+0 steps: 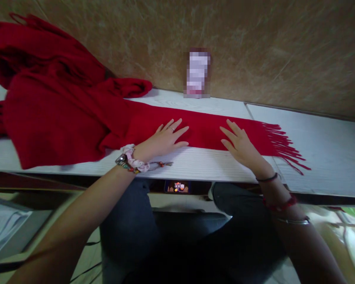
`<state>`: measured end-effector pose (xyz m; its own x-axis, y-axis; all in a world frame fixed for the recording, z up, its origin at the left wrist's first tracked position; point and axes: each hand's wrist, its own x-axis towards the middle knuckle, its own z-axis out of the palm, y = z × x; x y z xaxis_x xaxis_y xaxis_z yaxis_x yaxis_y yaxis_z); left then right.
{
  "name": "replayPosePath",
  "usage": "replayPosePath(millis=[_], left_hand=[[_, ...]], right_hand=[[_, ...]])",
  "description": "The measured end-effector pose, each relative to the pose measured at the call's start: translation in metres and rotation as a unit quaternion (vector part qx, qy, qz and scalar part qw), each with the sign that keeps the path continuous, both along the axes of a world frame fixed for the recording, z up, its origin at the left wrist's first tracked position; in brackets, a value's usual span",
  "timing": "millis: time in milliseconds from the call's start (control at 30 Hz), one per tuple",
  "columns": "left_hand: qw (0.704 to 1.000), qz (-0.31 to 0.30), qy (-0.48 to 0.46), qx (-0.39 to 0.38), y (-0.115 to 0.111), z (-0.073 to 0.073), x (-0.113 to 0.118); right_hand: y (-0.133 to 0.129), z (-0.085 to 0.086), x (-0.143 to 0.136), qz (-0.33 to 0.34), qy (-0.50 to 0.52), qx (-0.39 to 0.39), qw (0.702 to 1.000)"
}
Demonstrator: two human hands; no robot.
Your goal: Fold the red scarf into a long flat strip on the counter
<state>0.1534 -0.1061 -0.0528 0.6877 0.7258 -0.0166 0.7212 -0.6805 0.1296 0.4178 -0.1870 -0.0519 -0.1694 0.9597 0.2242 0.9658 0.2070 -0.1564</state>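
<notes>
A red scarf lies along a white wood-grain table. Its right part is spread flat and ends in a fringe, while the left part is bunched into a loose heap. My left hand rests on the flat part near the heap, palm down with the fingers spread. On the same flat stretch, closer to the fringe, my right hand also lies with its fingers apart. A gap of flat cloth separates the two hands. Neither hand grips the cloth.
Behind the white table rises a brown marbled wall. A blurred-out rectangular item stands against it. Below the front edge, a small lit screen shows between my knees. A grey box of papers is at lower left.
</notes>
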Motion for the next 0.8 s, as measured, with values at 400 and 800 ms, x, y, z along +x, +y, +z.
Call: replayPosePath(millis=[400,800], left_hand=[[0.999,0.006,0.038,0.005,-0.005,-0.004,-0.029],[0.995,-0.001,0.048,0.093,-0.005,0.006,-0.055]], right_hand=[[0.019,-0.012,-0.040,0.150,-0.069,-0.073,0.984],[0.010,-0.015,0.006,0.140,-0.075,-0.051,0.986]])
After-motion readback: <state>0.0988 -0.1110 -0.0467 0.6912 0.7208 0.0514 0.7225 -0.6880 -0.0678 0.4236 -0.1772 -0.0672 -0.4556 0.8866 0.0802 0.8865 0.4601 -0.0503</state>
